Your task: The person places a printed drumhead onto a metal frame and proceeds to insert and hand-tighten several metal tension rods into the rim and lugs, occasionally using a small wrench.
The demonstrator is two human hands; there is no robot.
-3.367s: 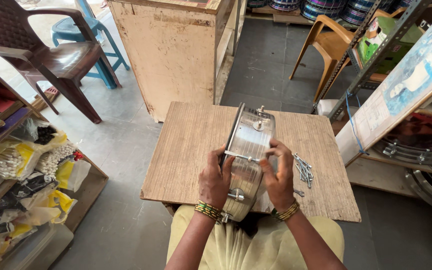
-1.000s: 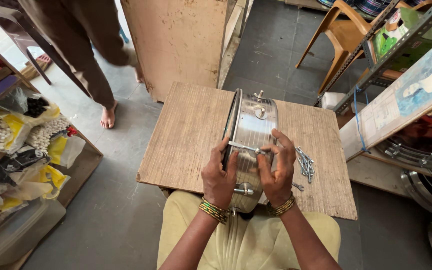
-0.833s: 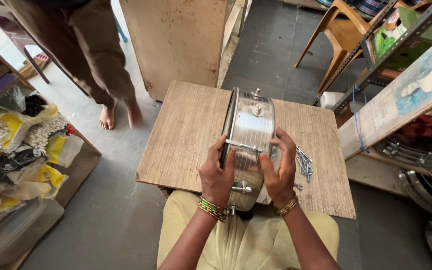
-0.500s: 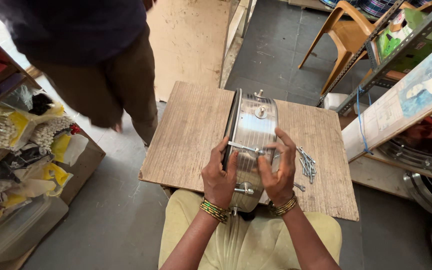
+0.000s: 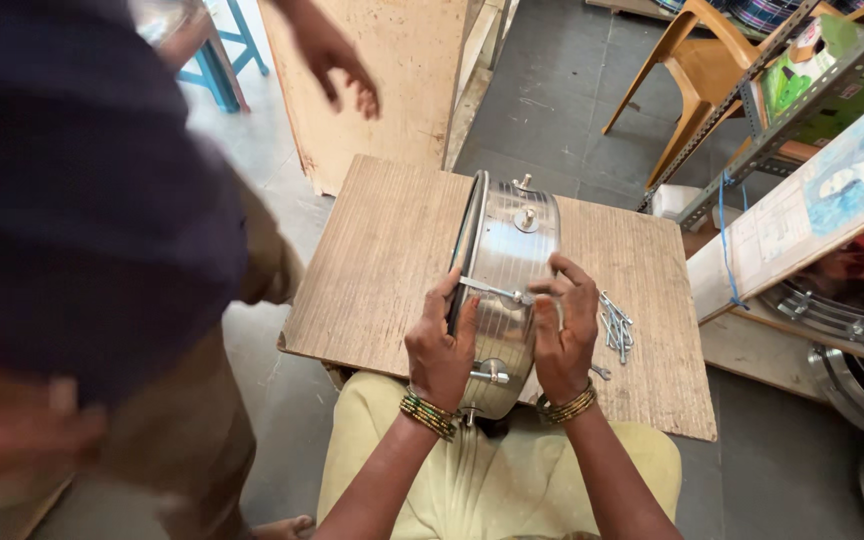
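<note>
One steel drum shell (image 5: 504,290) stands on edge on the wooden board (image 5: 382,270), gripped by left hand (image 5: 441,345) and right hand (image 5: 564,330), fingers curled on its tension rod (image 5: 492,291), beside one pile of rods (image 5: 616,327).

Shiny silver drum shell (image 5: 505,275); pale brown, finely lined board (image 5: 382,260); orange chair (image 5: 702,70); blue stool (image 5: 227,60)

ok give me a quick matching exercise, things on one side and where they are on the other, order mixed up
Things:
1. metal drum shell
2. pile of metal rods
3. orange plastic chair
4. blue stool

Places:
A. flat on the wooden board, right of the hands
B. upper left, on the floor
C. on its edge, held between both hands
D. upper right, by the metal rack

Pairs: 1-C, 2-A, 3-D, 4-B
</note>
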